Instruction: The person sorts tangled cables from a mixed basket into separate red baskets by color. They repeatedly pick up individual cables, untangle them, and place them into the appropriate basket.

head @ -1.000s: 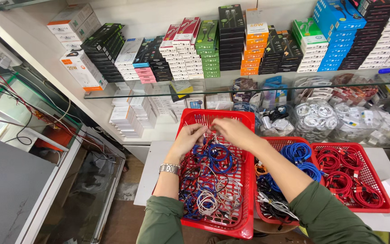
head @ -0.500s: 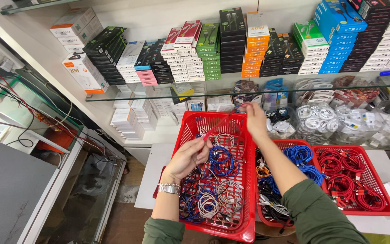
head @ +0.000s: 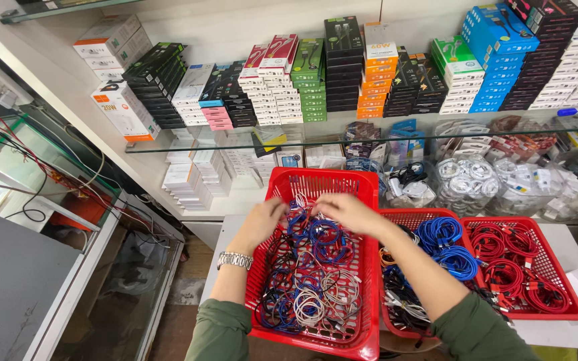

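left hand (head: 262,220) fingers curled into coiled cables | right hand (head: 346,210) pinching a blue coiled cable (head: 326,234) just below it | both over the red plastic mesh basket (head: 322,180) on the tabletop | tip: lift one coil slowly (loops snag neighbours)

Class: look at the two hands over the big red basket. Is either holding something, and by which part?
Both hands, left and right, rest among the coiled cables in the red basket. Whether either has a grip on a cable cannot be told.
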